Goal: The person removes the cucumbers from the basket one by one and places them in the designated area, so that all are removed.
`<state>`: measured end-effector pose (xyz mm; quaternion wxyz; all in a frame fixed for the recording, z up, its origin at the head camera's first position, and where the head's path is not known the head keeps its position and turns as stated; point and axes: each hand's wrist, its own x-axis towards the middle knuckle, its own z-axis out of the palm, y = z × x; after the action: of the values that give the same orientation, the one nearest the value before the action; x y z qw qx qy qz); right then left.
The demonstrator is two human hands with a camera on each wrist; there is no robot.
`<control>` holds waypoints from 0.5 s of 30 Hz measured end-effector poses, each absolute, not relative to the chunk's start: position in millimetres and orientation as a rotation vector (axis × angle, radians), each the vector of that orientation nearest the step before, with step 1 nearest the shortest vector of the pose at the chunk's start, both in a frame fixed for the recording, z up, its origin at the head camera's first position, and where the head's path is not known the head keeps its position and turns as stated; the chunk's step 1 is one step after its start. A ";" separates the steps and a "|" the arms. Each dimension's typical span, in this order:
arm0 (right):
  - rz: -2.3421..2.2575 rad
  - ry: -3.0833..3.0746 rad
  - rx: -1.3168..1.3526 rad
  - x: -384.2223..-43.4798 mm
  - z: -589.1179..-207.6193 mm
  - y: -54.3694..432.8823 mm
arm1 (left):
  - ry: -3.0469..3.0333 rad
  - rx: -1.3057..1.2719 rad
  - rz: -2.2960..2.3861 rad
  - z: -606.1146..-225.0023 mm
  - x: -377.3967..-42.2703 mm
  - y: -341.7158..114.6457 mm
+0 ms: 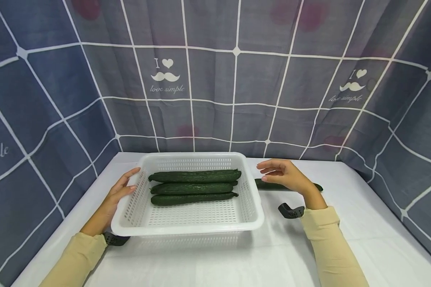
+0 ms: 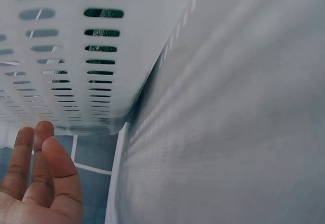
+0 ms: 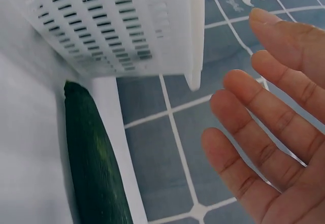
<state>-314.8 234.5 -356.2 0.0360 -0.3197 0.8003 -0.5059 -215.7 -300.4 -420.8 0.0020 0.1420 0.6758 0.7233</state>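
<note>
A white perforated plastic basket [image 1: 197,230] holds several long dark green cucumbers [image 1: 194,188], lying side by side in its far half. My left hand [image 1: 116,197] is at the basket's left side, fingers extended along the rim; whether they touch it I cannot tell. In the left wrist view, the fingers [image 2: 61,176] are loosely spread beside the basket's slotted wall [image 2: 71,92]. To the right of the basket, my right hand [image 1: 285,175] hovers with relaxed, slightly bent fingers and nothing in them. Beneath it, another cucumber [image 3: 94,158] lies on the table, partly hidden by the hand in the head view.
A white cloth covers the table [image 1: 186,265]. Grey-blue checked curtains [image 1: 215,87] hang behind it and along both sides. Each wrist wears a black band, such as the right wristband [image 1: 291,211].
</note>
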 end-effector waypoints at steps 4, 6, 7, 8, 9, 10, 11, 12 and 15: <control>-1.520 2.456 -1.024 -312.4 -353.9 227.1 | 2.115 0.459 2.272 -421.0 -216.0 -300.2; -1.493 2.463 -1.042 -311.0 -352.0 224.0 | 2.109 0.468 2.274 -421.3 -216.2 -300.5; -1.483 2.465 -1.048 -310.2 -351.0 222.9 | 2.107 0.472 2.272 -421.5 -216.3 -300.3; -1.471 2.467 -1.057 -309.3 -349.8 221.8 | 2.107 0.472 2.269 -421.7 -216.4 -300.2; -1.459 2.467 -1.073 -308.4 -348.3 220.6 | 2.110 0.469 2.267 -421.8 -216.4 -300.0; -1.444 2.469 -1.087 -307.6 -346.6 219.5 | 2.109 0.465 2.266 -421.8 -216.4 -299.8; -1.433 2.467 -1.096 -306.9 -344.7 218.4 | 2.110 0.459 2.267 -421.8 -216.3 -299.6; -1.420 2.464 -1.107 -306.3 -342.8 217.2 | 2.112 0.455 2.266 -421.6 -216.3 -299.4; -1.384 2.447 -1.140 -305.7 -336.8 213.5 | 2.115 0.462 2.267 -420.7 -216.5 -298.9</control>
<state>-305.7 213.5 -336.8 0.0538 -0.3751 0.8055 -0.4556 -216.5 -298.9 -420.7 0.0034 0.1474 0.6748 0.7231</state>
